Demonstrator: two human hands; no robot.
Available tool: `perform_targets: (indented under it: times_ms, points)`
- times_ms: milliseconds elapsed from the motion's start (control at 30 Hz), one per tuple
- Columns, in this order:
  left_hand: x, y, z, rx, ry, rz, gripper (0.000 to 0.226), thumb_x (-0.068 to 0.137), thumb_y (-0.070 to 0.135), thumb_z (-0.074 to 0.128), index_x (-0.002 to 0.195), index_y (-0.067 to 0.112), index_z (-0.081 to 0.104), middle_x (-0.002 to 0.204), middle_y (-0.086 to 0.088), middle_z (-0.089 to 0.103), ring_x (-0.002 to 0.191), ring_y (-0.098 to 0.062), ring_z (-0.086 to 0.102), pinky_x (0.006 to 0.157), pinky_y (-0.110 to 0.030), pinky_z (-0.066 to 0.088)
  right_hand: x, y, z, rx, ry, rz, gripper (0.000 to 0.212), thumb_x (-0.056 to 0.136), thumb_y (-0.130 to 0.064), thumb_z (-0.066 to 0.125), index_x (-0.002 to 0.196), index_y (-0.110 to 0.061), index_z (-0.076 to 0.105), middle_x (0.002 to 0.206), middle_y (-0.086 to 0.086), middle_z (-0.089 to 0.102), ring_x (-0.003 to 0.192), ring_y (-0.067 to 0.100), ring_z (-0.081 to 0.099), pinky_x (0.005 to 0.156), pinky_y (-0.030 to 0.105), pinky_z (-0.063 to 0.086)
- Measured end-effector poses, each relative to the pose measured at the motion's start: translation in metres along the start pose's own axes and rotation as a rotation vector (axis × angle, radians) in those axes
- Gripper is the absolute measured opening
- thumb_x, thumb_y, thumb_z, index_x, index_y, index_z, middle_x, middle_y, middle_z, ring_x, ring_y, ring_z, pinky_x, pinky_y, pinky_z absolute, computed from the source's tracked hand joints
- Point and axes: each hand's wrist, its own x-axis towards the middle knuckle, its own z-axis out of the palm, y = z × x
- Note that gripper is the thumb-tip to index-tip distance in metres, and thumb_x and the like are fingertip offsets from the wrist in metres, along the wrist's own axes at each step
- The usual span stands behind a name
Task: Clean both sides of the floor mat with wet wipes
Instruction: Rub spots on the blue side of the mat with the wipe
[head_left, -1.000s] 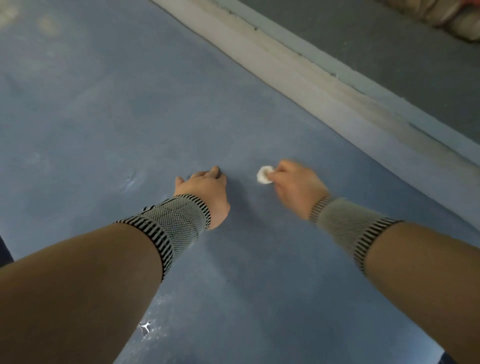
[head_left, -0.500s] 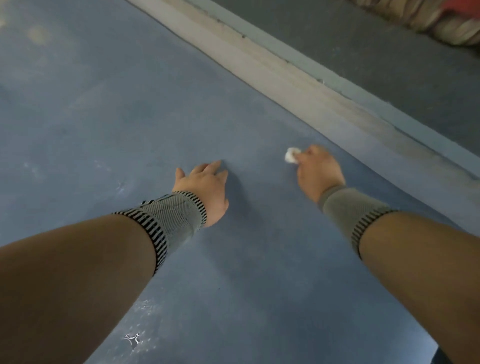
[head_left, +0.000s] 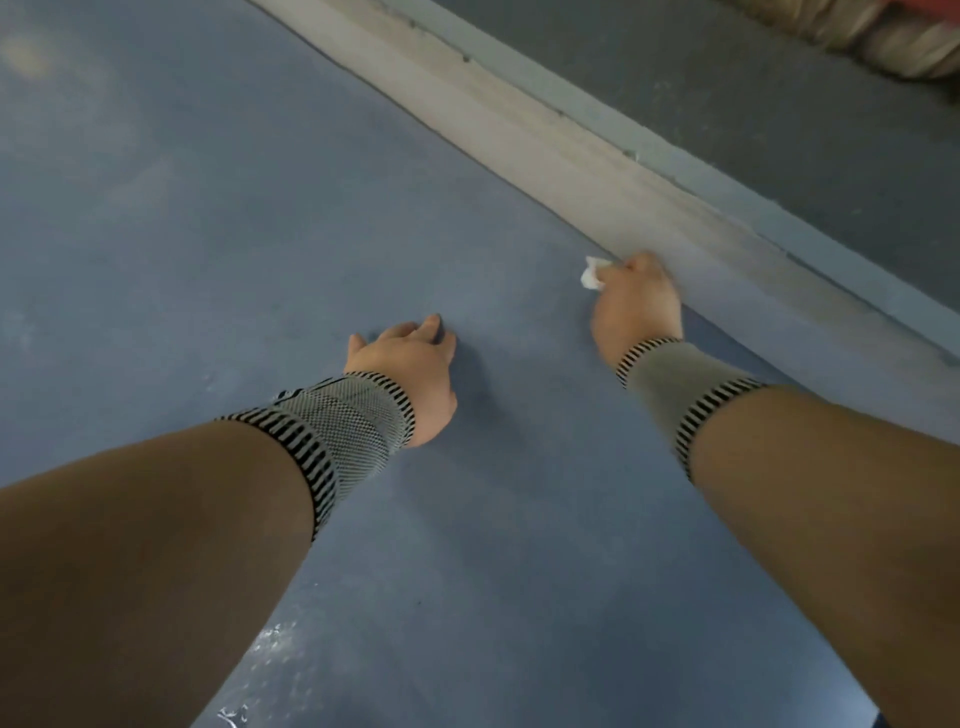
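Note:
A wide blue floor mat (head_left: 218, 218) fills most of the view. My right hand (head_left: 636, 304) grips a small crumpled white wet wipe (head_left: 592, 274) and presses it on the mat close to the mat's far right edge. My left hand (head_left: 410, 364) rests on the mat near the middle, fingers spread and bent slightly down onto the surface. Both wrists wear grey bands with black stripes. Wet shiny streaks (head_left: 270, 644) show on the mat near the bottom.
A pale grey strip (head_left: 571, 150) runs diagonally along the mat's right edge, with dark grey floor (head_left: 779, 104) beyond it. A beige bundled thing (head_left: 893, 41) lies at the top right corner.
My right hand has slid the wipe away from my left hand, up and to the right, toward the mat's edge. My left hand has stayed planted on the mat.

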Motion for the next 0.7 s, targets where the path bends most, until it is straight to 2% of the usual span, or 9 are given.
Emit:
perform_targets:
  times_ms: [67,167,233,300,367,400,567,633,700]
  points:
    - [-0.002,-0.002,-0.001,0.0,-0.005,-0.003,0.066,0.099,0.034,0.038,0.155,0.025,0.004,0.162,0.012,-0.005,0.149,-0.018,0.003,0.116,-0.056,0.009,0.002,-0.033,0.008,0.114,-0.005,-0.044,0.019,0.091,-0.008,0.048,0.079,-0.021,0.056,0.095,0.003,0.059,0.091,0.024,0.058,0.063,0.008,0.039]
    - [-0.003,-0.002,-0.008,0.0,-0.046,-0.007,0.067,0.099,0.031,0.039,0.155,0.026,0.002,0.162,0.013,-0.007,0.149,-0.018,0.002,0.117,-0.057,0.01,-0.015,-0.043,0.019,0.126,-0.113,-0.192,0.026,0.087,-0.016,0.058,0.065,-0.021,0.045,0.081,-0.002,0.052,0.076,0.016,0.051,0.066,0.022,0.037]
    - [-0.003,-0.002,-0.009,-0.001,-0.062,-0.005,0.068,0.099,0.03,0.039,0.155,0.025,0.002,0.162,0.013,-0.008,0.149,-0.018,0.001,0.116,-0.058,0.01,-0.02,-0.016,0.015,0.026,-0.091,-0.205,0.028,0.086,-0.022,0.062,0.061,-0.02,0.05,0.065,-0.007,0.047,0.066,0.014,0.045,0.059,0.019,0.035]
    - [-0.002,0.0,-0.007,0.004,-0.049,-0.002,0.069,0.099,0.032,0.04,0.155,0.024,0.002,0.162,0.011,-0.008,0.149,-0.02,0.001,0.116,-0.058,0.01,-0.017,0.008,0.001,-0.032,0.009,-0.064,0.016,0.088,-0.013,0.058,0.076,-0.021,0.065,0.076,0.0,0.055,0.076,0.023,0.049,0.065,0.013,0.038]
    - [-0.003,0.0,-0.003,-0.013,-0.032,0.0,0.07,0.098,0.034,0.042,0.155,0.023,0.002,0.162,0.01,-0.007,0.149,-0.021,0.001,0.116,-0.058,0.011,-0.001,0.015,0.0,-0.092,0.014,0.01,0.029,0.088,-0.004,0.05,0.112,-0.009,0.065,0.108,0.018,0.055,0.1,0.034,0.05,0.086,0.028,0.038]
    - [-0.003,0.0,-0.001,-0.03,-0.023,0.0,0.071,0.097,0.035,0.043,0.155,0.023,0.003,0.162,0.011,-0.008,0.149,-0.02,0.0,0.116,-0.057,0.011,0.007,0.007,0.002,-0.117,-0.005,0.032,0.033,0.089,-0.006,0.047,0.119,-0.008,0.061,0.118,0.022,0.051,0.108,0.036,0.048,0.09,0.033,0.038]
    - [-0.005,-0.002,-0.005,-0.022,-0.04,-0.015,0.07,0.097,0.032,0.041,0.155,0.026,0.002,0.161,0.013,-0.009,0.149,-0.018,0.0,0.117,-0.057,0.01,0.027,-0.059,0.024,-0.066,-0.069,-0.128,0.039,0.092,-0.008,0.045,0.13,-0.016,0.051,0.128,0.014,0.045,0.119,0.029,0.041,0.1,0.033,0.035]
    - [-0.005,0.0,-0.008,-0.008,-0.067,-0.02,0.07,0.098,0.032,0.041,0.155,0.026,0.001,0.161,0.013,-0.01,0.149,-0.018,-0.001,0.117,-0.058,0.01,0.018,-0.048,0.021,-0.085,-0.066,-0.137,0.042,0.092,-0.005,0.045,0.132,-0.016,0.05,0.127,0.013,0.045,0.118,0.029,0.04,0.1,0.033,0.034]
    - [-0.004,0.001,-0.009,0.002,-0.076,-0.021,0.07,0.098,0.032,0.041,0.155,0.026,0.0,0.161,0.012,-0.011,0.149,-0.019,0.0,0.117,-0.059,0.011,0.005,-0.018,0.01,-0.089,-0.019,-0.039,0.04,0.09,-0.003,0.044,0.128,-0.011,0.054,0.126,0.018,0.047,0.116,0.034,0.042,0.097,0.036,0.035]
